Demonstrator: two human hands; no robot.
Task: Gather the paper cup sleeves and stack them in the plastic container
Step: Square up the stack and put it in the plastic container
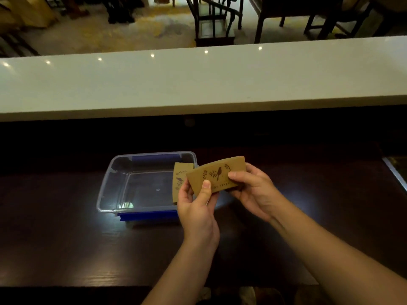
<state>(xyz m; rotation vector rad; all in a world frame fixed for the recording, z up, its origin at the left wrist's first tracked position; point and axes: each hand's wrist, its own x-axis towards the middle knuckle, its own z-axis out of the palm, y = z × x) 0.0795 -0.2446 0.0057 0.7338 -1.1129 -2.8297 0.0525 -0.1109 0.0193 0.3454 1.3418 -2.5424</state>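
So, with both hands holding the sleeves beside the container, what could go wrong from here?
1. The front sleeve is pinched only at its two ends by the left hand and right hand; it may slip when one grip releases.
2. A second sleeve sits misaligned behind it, so the stack may go in crooked.
3. The hands hover over the right edge of the plastic container, so a dropped sleeve might land on the dark table.
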